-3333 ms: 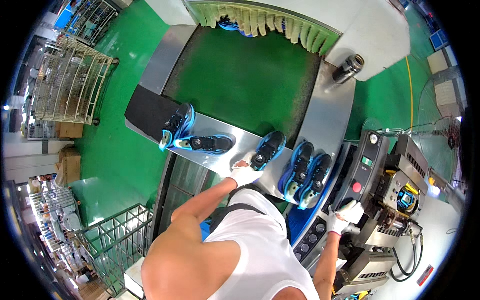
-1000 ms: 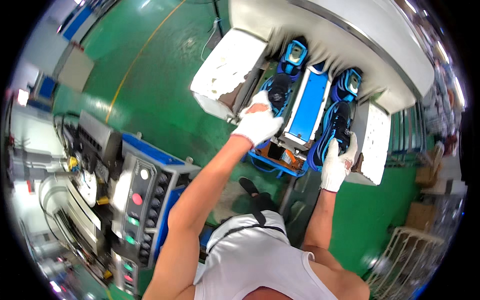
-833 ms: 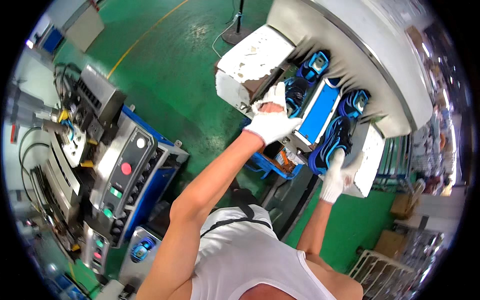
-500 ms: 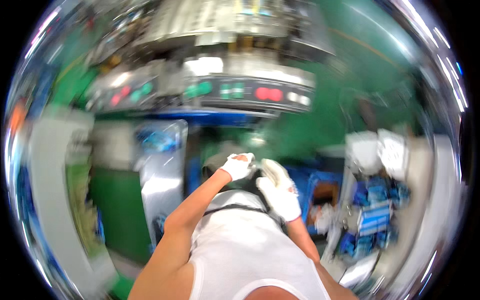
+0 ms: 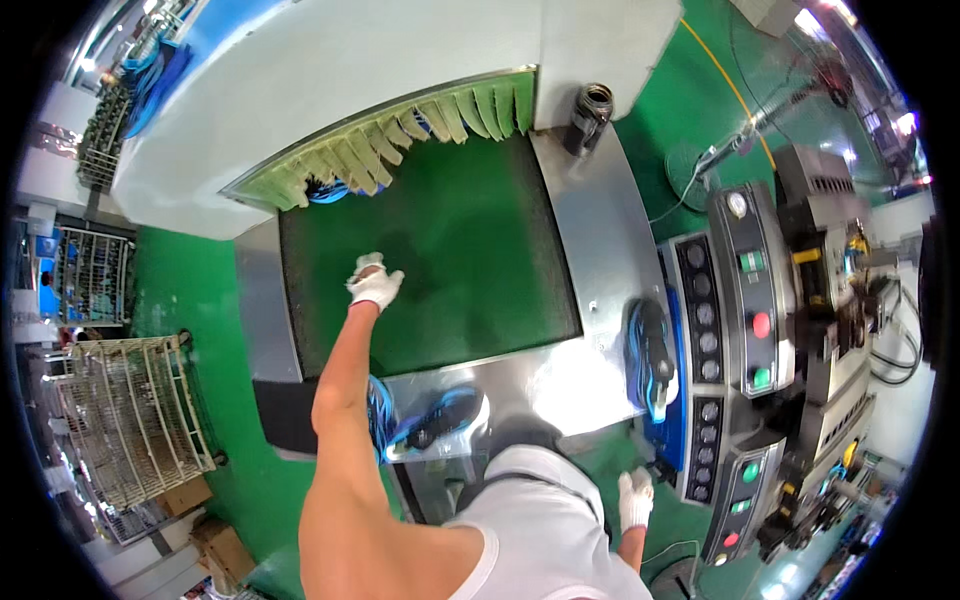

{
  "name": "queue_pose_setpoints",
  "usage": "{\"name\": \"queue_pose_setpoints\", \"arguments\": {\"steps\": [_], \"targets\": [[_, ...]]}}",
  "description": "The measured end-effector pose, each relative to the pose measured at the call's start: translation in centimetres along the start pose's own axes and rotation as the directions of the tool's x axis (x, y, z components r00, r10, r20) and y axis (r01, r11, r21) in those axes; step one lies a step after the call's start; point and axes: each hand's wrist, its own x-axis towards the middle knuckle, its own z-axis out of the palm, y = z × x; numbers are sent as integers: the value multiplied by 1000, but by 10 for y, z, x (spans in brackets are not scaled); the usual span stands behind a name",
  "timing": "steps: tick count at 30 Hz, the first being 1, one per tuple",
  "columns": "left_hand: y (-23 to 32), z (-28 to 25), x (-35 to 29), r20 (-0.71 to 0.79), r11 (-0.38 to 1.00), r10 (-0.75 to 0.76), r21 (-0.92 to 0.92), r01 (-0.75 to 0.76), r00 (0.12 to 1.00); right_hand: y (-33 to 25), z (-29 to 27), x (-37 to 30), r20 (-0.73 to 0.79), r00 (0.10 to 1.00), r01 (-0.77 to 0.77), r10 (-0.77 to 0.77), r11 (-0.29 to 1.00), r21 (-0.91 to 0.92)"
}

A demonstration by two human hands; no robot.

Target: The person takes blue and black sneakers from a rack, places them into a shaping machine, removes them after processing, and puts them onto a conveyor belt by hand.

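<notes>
My left hand (image 5: 374,284), in a white glove with fingertips bare or worn through, reaches out over the green conveyor belt (image 5: 450,250). Its thumb stands off from the fingers and I see nothing held. By my right side hangs my right hand (image 5: 635,498), also gloved, fingers loosely stretched and nothing visible in them. On the belt's metal frame (image 5: 600,235), a black-and-blue bundle (image 5: 440,418) lies near my left forearm, and another black-and-blue bundle (image 5: 650,352) lies at the right corner. Blue pieces (image 5: 335,190) show under the fringe at the belt's far end.
A pale machine housing (image 5: 400,60) with a fringe of yellow-green strips (image 5: 400,140) spans the far end. A dark jar (image 5: 590,115) stands on the frame. Control panels (image 5: 750,300) with red and green buttons line the right. Wire carts (image 5: 130,420) stand left; a fan (image 5: 690,172) stands far right.
My view has swung from the button machine to the conveyor, and the panels are now on my right. My hands, close together before my body earlier, have parted; the left now reaches forward.
</notes>
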Motion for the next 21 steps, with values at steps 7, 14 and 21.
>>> {"name": "queue_pose_setpoints", "arguments": {"steps": [7, 14, 21], "targets": [[-38, -56, 227, -458, 952, -95, -301, -53, 884, 21, -40, -5, 61, 925, -357, 375, 913, -197], [-106, -13, 255, -714, 978, 147, 2, -208, 685, -33, -47, 45, 76, 996, -25, 52, 947, -320], [-1, -32, 103, -558, 652, -141, -674, -347, 818, -179, 14, 47, 259, 876, 376, -406, 913, 160]]}}
